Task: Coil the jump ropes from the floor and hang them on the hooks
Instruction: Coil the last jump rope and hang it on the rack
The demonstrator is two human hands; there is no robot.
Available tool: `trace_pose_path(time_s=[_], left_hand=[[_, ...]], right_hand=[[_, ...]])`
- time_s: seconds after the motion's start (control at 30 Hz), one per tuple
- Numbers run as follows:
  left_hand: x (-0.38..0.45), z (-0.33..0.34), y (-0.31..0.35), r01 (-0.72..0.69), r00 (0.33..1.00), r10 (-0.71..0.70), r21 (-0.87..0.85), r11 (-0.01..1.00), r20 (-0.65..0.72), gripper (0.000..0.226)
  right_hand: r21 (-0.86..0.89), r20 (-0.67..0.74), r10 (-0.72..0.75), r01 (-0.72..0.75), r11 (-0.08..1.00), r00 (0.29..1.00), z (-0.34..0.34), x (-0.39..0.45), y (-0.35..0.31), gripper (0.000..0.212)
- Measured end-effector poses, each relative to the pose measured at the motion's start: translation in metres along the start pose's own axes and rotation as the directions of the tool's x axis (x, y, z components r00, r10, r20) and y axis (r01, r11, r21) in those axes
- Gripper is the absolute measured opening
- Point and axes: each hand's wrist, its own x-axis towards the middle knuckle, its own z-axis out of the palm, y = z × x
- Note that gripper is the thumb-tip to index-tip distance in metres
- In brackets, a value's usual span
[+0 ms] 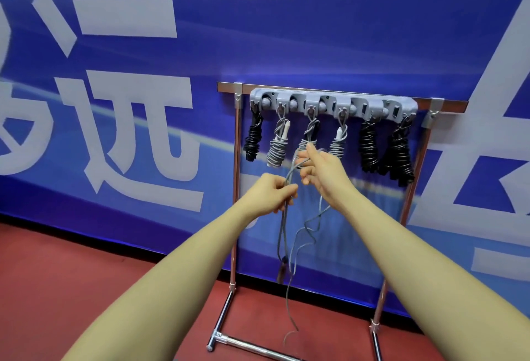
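Head view: both bare hands work a thin grey jump rope [289, 234] in front of a chrome tube rack [235, 188] that stands on the red floor [71, 289] against a blue printed banner [143, 45]. The left hand [272, 192] pinches a bunch of strands between thumb and curled fingers; the right hand [318, 167], higher and nearer the rack, has its fingers closed round the upper part of the same rope. From the two grips the rope's long axis runs almost straight down, loose loops and a dark handle [282, 270] dangling, the tail reaching close to the floor beside the rack's foot bar [243, 343].

Above the right hand sits a grey plastic hook rail [332, 102]. All six hooks I can make out carry bundles: three black coiled ropes [370, 148] on the outer hooks and three grey coiled ropes [276, 148] between them. The rope in hand seems to run up into the middle grey bundle, though the hand hides the join. My judgement: the slack below still needs winding up, and the neighbouring bundles crowd the space on both sides.
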Motion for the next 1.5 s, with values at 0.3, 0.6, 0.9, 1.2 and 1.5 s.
trace_pose_path(time_s=[0.3,0.6,0.9,1.2,1.5], left_hand=[[0.027,-0.011,0.037,-0.050,0.986,0.032,-0.108,0.993,-0.164,0.029],[0.010,-0.017,0.008,0.140,0.966,-0.172,-0.169,0.976,-0.194,0.023],[-0.011,0.008,-0.027,0.114,0.988,-0.113,-0.005,0.993,0.109,0.008],[0.021,-0.008,0.015,-0.048,0.979,0.013,-0.171,0.984,-0.202,0.017],[0.042,-0.022,0.060,-0.044,0.957,-0.040,-0.278,0.960,-0.289,0.026]], right_hand=[[-0.586,0.332,0.229,0.010,0.810,0.915,-0.014,-0.037,0.044,0.017],[-0.358,0.232,0.032,0.054,0.932,0.972,-0.005,-0.016,0.033,0.024],[-0.125,0.165,0.001,0.020,0.992,0.986,-0.006,-0.011,0.026,0.020],[-0.247,0.040,0.072,-0.060,0.967,0.997,-0.029,-0.020,0.046,0.010],[-0.302,0.019,0.010,-0.004,0.953,1.000,-0.017,-0.021,0.052,0.021]])
